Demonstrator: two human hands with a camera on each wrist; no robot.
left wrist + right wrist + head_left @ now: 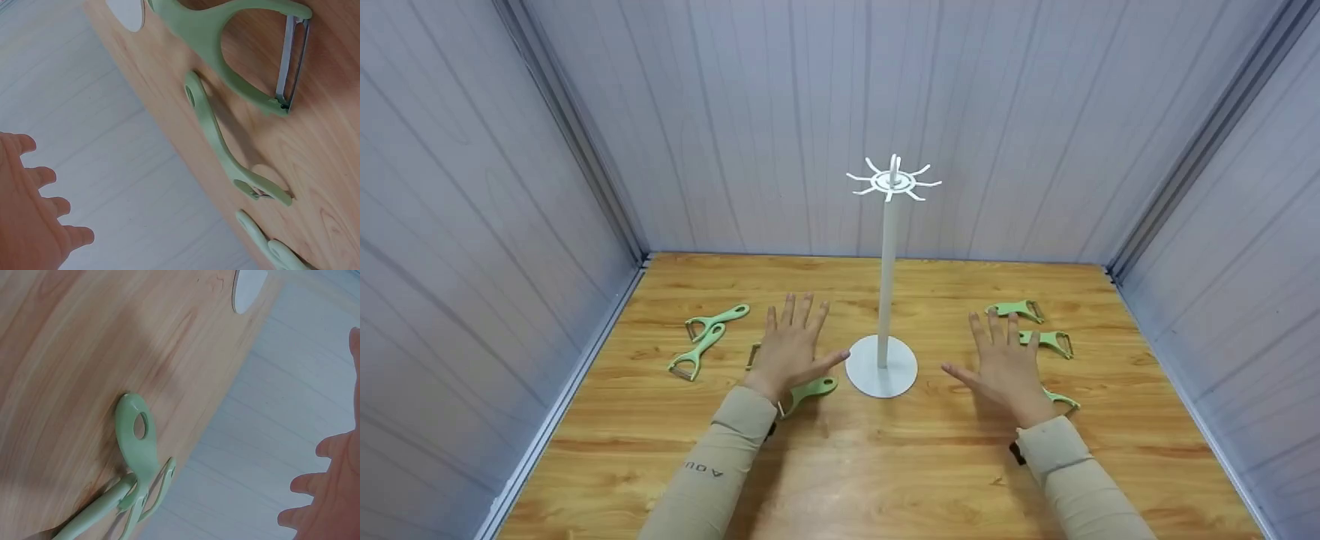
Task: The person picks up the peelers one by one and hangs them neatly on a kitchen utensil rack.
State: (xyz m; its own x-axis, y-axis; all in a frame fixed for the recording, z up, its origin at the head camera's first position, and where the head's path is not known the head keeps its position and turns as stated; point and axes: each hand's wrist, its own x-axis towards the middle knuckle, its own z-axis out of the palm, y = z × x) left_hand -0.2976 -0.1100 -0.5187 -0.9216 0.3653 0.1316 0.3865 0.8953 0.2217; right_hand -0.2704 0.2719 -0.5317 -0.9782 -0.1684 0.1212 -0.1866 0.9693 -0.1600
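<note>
While both hands are showing spread fingers in the head view, the white hook stand [888,277] is standing upright near the centre, its broad round base [901,375] presumably steadying the slim pole beneath the ring of hooks [892,181]. The left hand [791,352] is hovering left of the pole, wide and holding nothing; the right hand [1005,367] is matching it on the other side, also bare of any object. Green Y-peelers [705,346] are lying on the wooden table [885,465], four at left and three at right, seemingly sorted so that each side is having its own within reach. Some are partly hiding behind the hands.

From the left wrist, that hand is occupying the lower left, while one peeler is filling the upper right with its blade [285,59] showing; others are trailing toward the lower right.

From the right wrist, fingers are entering at the right edge, and peelers are bunching at the lower centre, one turning its handle hole [139,426] upward.
</note>
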